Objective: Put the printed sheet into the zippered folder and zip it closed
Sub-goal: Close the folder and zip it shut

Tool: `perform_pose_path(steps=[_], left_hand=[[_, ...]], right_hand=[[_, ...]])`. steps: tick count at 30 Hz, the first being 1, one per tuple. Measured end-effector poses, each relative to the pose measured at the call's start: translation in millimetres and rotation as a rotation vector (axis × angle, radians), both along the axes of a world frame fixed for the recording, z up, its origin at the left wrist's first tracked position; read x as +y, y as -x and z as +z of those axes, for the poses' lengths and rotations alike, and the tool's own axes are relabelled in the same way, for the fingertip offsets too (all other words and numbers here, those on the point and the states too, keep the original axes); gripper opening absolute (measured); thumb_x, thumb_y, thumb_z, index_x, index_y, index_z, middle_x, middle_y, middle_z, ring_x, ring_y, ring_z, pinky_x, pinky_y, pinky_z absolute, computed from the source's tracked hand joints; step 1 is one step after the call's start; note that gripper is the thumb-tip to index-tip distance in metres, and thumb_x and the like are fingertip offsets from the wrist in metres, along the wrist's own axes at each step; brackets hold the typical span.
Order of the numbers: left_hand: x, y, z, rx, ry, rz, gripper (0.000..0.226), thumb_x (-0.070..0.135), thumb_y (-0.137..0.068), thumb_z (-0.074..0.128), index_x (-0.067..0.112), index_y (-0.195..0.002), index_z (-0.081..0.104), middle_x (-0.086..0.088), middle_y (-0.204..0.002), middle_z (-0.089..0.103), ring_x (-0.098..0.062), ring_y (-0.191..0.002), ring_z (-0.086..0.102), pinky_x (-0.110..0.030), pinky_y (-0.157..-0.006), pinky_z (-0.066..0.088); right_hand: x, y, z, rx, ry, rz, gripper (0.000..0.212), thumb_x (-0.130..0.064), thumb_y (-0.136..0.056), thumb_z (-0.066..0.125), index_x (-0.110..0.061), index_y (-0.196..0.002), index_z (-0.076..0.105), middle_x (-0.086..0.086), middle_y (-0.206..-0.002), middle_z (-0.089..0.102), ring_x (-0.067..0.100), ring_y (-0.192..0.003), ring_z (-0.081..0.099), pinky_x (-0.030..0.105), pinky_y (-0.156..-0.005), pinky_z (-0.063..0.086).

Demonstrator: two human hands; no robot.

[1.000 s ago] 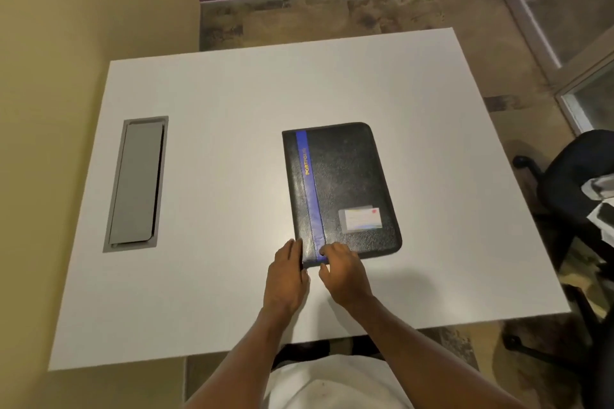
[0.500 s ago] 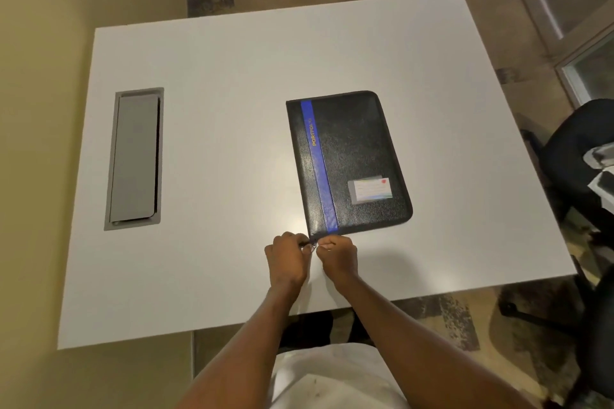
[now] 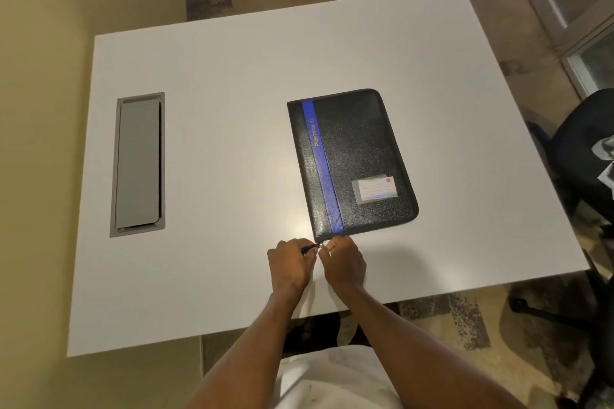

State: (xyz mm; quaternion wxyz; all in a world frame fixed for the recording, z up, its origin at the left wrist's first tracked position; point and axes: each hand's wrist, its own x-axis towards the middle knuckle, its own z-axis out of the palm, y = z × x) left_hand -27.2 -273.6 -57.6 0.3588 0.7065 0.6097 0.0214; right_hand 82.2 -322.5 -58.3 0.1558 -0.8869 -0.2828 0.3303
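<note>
A black zippered folder (image 3: 355, 156) with a blue stripe and a small card on its cover lies shut on the white table (image 3: 232, 83). Both hands meet at its near left corner. My left hand (image 3: 289, 264) pinches a small dark zipper pull (image 3: 312, 246) just off the corner. Beside it, my right hand (image 3: 344, 262) has its fingertips closed at the same corner. No printed sheet is visible anywhere.
A grey metal cable hatch (image 3: 138, 164) is set into the table on the left. A black office chair (image 3: 584, 156) stands off the table's right edge. A yellow wall runs along the left side.
Both hands drew back from the folder's near edge to its near left corner and closed on the zipper pull. The camera view shifted slightly; the folder has stayed flat and shut.
</note>
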Motion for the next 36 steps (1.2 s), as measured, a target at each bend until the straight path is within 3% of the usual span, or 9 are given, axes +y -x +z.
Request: perform_pose_path(steps=[7,16,22,25,29,32,36], left_hand=[[1,3,-3,0.038,-0.02,0.052,0.019,0.039,-0.097,0.071,0.028,-0.104,0.084,0.007,-0.1,0.082,-0.016,-0.092,0.075,-0.025,-0.085,0.046],[3,0,-2,0.068,0.008,0.082,0.015,0.036,-0.096,0.072,0.029,-0.098,0.084,0.009,-0.094,0.082,-0.013,-0.09,0.075,-0.031,-0.088,0.05],[2,-1,-5,0.096,0.003,0.081,0.015,0.037,-0.096,0.071,0.031,-0.099,0.084,0.011,-0.095,0.082,-0.012,-0.091,0.075,-0.03,-0.087,0.051],[-2,-5,-3,0.082,-0.018,0.092,0.013,0.033,-0.094,0.072,0.032,-0.103,0.082,0.009,-0.105,0.08,-0.017,-0.101,0.074,-0.036,-0.096,0.05],[-10,-26,6,0.119,-0.245,-0.068,0.059,0.032,-0.087,0.075,0.027,-0.142,0.056,0.001,-0.155,0.046,-0.022,-0.142,0.044,-0.044,-0.115,0.025],[-3,-63,13,0.071,-0.34,-0.41,0.074,0.041,-0.086,0.065,0.022,-0.154,0.043,-0.002,-0.164,0.033,-0.023,-0.153,0.031,-0.05,-0.125,0.022],[6,-143,12,0.138,-0.258,-0.767,0.097,0.049,-0.091,0.066,0.023,-0.167,0.012,-0.007,-0.176,0.006,-0.028,-0.163,0.003,-0.058,-0.13,0.008]], right_hand=[[-3,-7,-4,-0.238,0.019,0.106,0.022,-0.023,-0.1,0.05,-0.011,-0.103,0.068,0.007,-0.104,0.068,0.029,-0.095,0.069,0.038,-0.084,0.049],[-28,-85,-8,-0.364,0.058,-0.032,0.02,-0.021,-0.101,0.054,-0.009,-0.094,0.069,0.011,-0.098,0.066,0.033,-0.089,0.068,0.042,-0.079,0.049],[-44,-143,-7,-0.362,0.063,-0.113,0.023,-0.019,-0.103,0.051,-0.003,-0.099,0.067,0.017,-0.099,0.065,0.038,-0.09,0.068,0.043,-0.078,0.052],[-49,-170,-7,-0.291,-0.005,-0.092,0.022,-0.017,-0.103,0.045,-0.004,-0.096,0.062,0.016,-0.096,0.065,0.037,-0.087,0.066,0.042,-0.075,0.052],[-54,-192,-9,-0.167,-0.136,-0.042,0.017,-0.008,-0.1,0.048,-0.007,-0.085,0.055,0.012,-0.084,0.062,0.032,-0.073,0.056,0.033,-0.065,0.037],[-54,-202,-8,-0.097,-0.187,-0.053,0.019,-0.003,-0.098,0.049,-0.005,-0.082,0.058,0.012,-0.082,0.062,0.031,-0.074,0.054,0.033,-0.065,0.036],[-58,-211,-7,-0.035,-0.185,-0.013,0.021,-0.007,-0.1,0.051,-0.006,-0.086,0.066,0.01,-0.087,0.065,0.03,-0.082,0.061,0.033,-0.069,0.041]])
